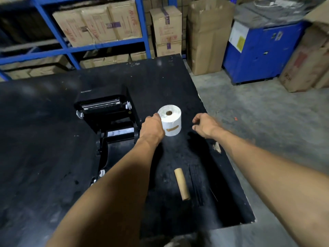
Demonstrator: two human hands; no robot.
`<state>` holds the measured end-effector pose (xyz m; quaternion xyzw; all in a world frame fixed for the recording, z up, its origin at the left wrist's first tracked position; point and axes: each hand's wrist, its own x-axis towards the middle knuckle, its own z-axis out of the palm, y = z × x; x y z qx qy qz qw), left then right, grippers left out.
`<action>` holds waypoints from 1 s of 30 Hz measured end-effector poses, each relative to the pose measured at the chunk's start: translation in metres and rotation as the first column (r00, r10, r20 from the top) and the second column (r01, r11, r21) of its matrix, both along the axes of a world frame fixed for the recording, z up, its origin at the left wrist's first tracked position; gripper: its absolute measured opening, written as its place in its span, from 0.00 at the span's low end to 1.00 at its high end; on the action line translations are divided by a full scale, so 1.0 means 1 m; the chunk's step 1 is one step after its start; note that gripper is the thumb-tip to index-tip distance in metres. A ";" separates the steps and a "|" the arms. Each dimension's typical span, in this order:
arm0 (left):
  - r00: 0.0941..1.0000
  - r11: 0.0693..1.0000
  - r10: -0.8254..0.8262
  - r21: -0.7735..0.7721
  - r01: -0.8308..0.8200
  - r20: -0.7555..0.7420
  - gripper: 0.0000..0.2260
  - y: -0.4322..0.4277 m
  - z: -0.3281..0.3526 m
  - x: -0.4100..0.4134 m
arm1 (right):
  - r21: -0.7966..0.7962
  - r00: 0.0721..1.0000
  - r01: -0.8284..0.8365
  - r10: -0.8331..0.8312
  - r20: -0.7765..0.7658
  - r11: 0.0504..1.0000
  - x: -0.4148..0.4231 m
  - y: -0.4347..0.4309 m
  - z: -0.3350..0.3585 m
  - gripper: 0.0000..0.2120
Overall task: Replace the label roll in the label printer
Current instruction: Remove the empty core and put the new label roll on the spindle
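The left hand (152,128) is curled against the left side of the label roll (170,120), fingers wrapped round its white flank, though how firm the grip is cannot be told from this angle. The right hand (204,126) hangs just to the right of the roll, apart from it, fingers loosely bent and spread with nothing in them. The roll stands on end on the black worktop (44,148), its brown core hole facing up and a strip of brown tape on its near side. Just left of it sits the label printer (106,118), black, with its cover swung up and back so the roller bar and the bay below lie exposed; the left forearm crosses over the printer's near corner. Nearer the person, on the worktop, lies an empty cardboard core (182,184), flat on its side. Beyond the worktop stand blue shelving (71,50) with cardboard boxes (99,24) and a blue machine (263,52) on the concrete floor
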<state>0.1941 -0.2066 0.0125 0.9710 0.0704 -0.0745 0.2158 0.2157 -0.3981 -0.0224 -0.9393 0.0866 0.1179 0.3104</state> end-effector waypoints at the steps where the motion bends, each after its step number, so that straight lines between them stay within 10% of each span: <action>1: 0.999 0.999 0.028 -0.022 -0.029 -0.035 0.21 0.000 -0.006 0.011 | 0.004 1.000 0.009 -0.009 0.003 1.000 0.010 0.004 -0.002 0.06; 13: 0.865 0.739 0.320 -0.469 -0.483 -0.387 0.15 0.018 -0.107 0.101 | -0.120 0.965 -0.139 0.107 -0.239 0.983 0.123 0.069 0.011 0.30; 22: 0.840 0.599 0.294 -0.597 -0.534 -0.456 0.07 0.014 -0.117 0.101 | -0.118 0.984 -0.129 0.113 -0.138 0.985 0.118 0.064 0.010 0.23; 26: 0.858 0.561 0.347 -0.649 -0.514 -0.379 0.14 0.009 -0.106 0.095 | 0.133 0.979 0.143 -0.121 -0.161 0.981 0.103 0.041 0.003 0.14; 30: 0.849 0.454 0.365 -0.723 -0.520 -0.382 0.22 0.013 -0.084 0.084 | 0.506 0.868 0.475 -0.291 -0.401 0.720 0.079 0.014 -0.003 0.10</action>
